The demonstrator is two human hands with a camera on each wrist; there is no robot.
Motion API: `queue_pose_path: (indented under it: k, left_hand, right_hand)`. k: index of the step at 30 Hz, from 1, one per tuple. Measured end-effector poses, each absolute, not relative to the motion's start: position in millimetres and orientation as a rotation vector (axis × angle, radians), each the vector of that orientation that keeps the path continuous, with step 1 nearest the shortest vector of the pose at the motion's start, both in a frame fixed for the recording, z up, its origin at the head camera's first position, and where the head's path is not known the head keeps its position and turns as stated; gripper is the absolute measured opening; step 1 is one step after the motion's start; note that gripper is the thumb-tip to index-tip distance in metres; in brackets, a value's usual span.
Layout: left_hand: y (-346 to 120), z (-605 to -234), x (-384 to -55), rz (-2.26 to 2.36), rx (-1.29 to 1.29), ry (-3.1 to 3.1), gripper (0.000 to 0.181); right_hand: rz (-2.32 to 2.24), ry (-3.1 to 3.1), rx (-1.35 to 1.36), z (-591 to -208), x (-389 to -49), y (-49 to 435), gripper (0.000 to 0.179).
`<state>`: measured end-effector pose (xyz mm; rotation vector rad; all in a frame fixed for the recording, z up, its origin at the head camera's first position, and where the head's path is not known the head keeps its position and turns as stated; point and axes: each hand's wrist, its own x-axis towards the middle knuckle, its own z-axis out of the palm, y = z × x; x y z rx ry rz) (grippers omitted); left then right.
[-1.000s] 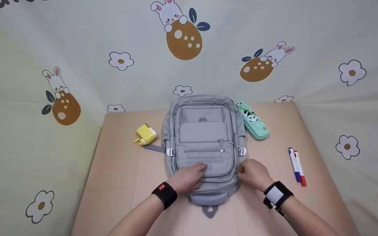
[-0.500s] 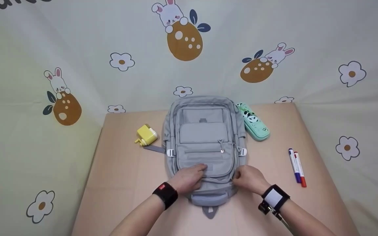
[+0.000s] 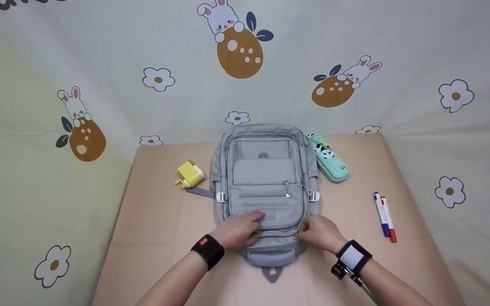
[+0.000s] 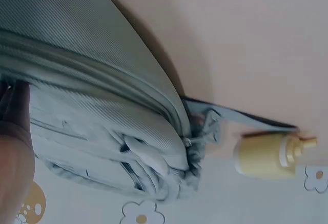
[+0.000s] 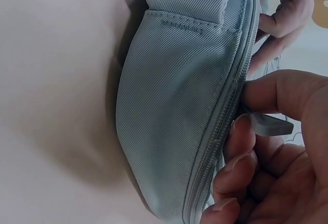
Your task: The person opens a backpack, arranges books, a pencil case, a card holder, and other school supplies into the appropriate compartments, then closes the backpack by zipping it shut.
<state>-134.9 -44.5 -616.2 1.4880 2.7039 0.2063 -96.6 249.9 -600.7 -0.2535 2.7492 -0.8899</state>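
A grey backpack (image 3: 266, 172) lies front up on the table, its top handle (image 3: 272, 258) toward the person. My left hand (image 3: 238, 229) holds the bag's near left part, the index finger stretched over the front pocket near a small label. In the right wrist view, its other fingers (image 5: 277, 26) bend against the bag beside the zipper track (image 5: 225, 116). At the bag's near right corner, my right hand (image 3: 323, 233) pinches a grey zipper pull (image 5: 271, 125) between thumb and index finger. The remaining fingers curl beside the track.
Left of the bag are a yellow bottle-shaped item with a spout (image 3: 190, 173) and a grey strap (image 3: 200, 193). A green panda pencil case (image 3: 332, 159) leans close on the right. Two markers, blue (image 3: 381, 214) and red (image 3: 388, 219), lie farther right. Printed cloth (image 3: 287, 97) hangs behind.
My right hand has slid from the bag's right side round the near corner, leftward and toward the person, along the zipper. The left hand has shifted slightly left; the backpack stays put.
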Motion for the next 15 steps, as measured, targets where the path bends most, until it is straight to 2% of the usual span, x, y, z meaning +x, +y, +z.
queue_pose_path:
  k: [8,15]
  left_hand:
    - [-67.6,-614.8,-140.6,-0.043,1.586,2.745,0.032]
    - [-71.9,-621.1,-139.0,0.115,1.472,2.765,0.045]
  right_hand:
    - [-0.938,2.727,-0.215,-599.5,-96.3,249.8,0.021]
    - [-0.964,2.711,-0.211,-596.7,-94.3,243.4,0.021]
